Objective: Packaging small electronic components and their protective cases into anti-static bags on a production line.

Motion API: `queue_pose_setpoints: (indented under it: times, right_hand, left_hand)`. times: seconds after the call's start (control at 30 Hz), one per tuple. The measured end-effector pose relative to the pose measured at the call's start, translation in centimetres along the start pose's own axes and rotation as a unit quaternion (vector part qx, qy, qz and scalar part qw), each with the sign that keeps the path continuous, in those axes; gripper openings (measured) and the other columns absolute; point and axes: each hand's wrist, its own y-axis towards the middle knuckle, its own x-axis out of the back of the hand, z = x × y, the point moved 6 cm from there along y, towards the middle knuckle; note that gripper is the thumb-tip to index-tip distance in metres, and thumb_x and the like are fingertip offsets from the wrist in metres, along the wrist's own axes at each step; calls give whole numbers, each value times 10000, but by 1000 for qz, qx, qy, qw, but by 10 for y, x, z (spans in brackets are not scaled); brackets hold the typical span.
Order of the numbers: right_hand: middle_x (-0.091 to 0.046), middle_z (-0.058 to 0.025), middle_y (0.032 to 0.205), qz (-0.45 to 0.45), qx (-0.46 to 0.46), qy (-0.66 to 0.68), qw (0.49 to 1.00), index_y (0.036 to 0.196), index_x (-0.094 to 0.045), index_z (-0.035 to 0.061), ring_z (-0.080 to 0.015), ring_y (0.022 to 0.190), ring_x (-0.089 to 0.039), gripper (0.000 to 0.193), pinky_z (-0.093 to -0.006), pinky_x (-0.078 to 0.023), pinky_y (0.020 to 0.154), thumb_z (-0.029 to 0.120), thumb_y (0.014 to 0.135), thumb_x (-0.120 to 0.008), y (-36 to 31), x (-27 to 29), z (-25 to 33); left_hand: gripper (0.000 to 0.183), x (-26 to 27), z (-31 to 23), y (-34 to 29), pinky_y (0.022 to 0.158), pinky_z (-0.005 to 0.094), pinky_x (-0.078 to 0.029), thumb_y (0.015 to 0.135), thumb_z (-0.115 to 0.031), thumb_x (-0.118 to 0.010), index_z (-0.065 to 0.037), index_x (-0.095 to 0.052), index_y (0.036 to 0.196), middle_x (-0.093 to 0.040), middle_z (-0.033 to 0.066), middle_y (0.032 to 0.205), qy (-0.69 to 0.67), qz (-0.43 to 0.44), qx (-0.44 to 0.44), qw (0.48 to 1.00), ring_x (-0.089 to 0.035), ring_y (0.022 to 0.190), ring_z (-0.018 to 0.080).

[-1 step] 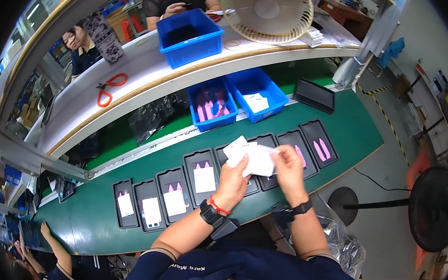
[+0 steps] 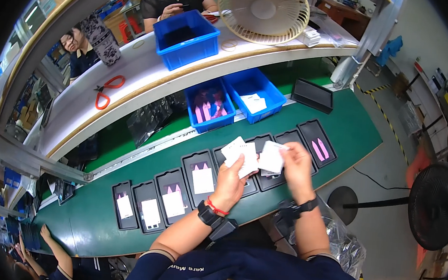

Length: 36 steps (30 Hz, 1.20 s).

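My left hand grips a fanned stack of white cards above the middle of a row of black trays. Just to its right, my right hand pinches a separate white card between thumb and fingers. Beneath my hands, several trays are partly hidden. Further left, a black tray holds a white card over pink pointed pieces; other trays beside it also bear white cards. At the right end, a tray shows two pink pointed pieces and no card on them.
Behind the trays stand a blue bin of pink pieces and a blue bin with white cards. An empty black tray lies at the far right. The shelf carries red-handled scissors, a blue bin and a fan. Other people sit nearby.
My right hand has moved a little to the right and come away from the stack with a white card. My left hand stays nearly in place with the other cards.
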Motion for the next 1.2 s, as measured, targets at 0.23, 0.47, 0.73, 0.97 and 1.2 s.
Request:
queue_pose_setpoints:
  times: [0.23, 0.47, 0.73, 0.97, 1.2]
  right_hand:
    - [-605, -124, 736, -71, 237, -511, 823, 864, -648, 0, -290, 723, -580, 258, -400, -457, 678, 138, 679, -762, 26, 56, 39]
    - [-603, 2, 717, 24, 31, -12, 999, 840, -615, 12, -58, 623, -546, 70, -214, -446, 561, 61, 824, -662, 2, 0, -2]
    - [-625, -53, 681, -43, 52, -338, 939, 881, -615, -8, -126, 615, -596, 172, -260, -483, 563, 19, 734, -699, 84, 170, 19]
    - [-491, -195, 1135, 9, 126, -508, 852, 1202, -524, 27, -340, 1061, -474, 625, -383, -406, 919, 144, 648, -790, 64, 132, 15]
    - [-542, -206, 1084, 4, 185, -562, 806, 1178, -531, 4, -377, 1010, -486, 495, -434, -386, 893, 265, 786, -685, 59, 113, 5]
  left_hand:
    - [269, 7, 14, 14, 872, 369, -489, 861, 2, -585, 8, -541, 1126, -618, 109, 1088, 69, -38, -38, 996, -610, 1000, 233]
    - [241, -23, 14, 17, 844, 335, -492, 848, -8, -608, 20, -563, 1083, -626, 105, 1055, 78, 6, -52, 996, -619, 957, 211]
    - [441, -55, -85, 126, 765, 312, -522, 765, 32, -643, 39, -467, 1170, -632, 134, 987, 372, -22, -212, 904, -626, 906, 185]
    - [687, -60, -80, 209, 855, 423, -485, 686, -91, -710, 36, -366, 1267, -577, 277, 1062, 635, -160, -156, 739, -573, 989, 431]
    - [625, -64, -1, 9, 1027, 627, -220, 788, -400, -636, -111, -452, 1310, -358, 240, 1378, 800, 297, -263, 450, -275, 1328, 416]
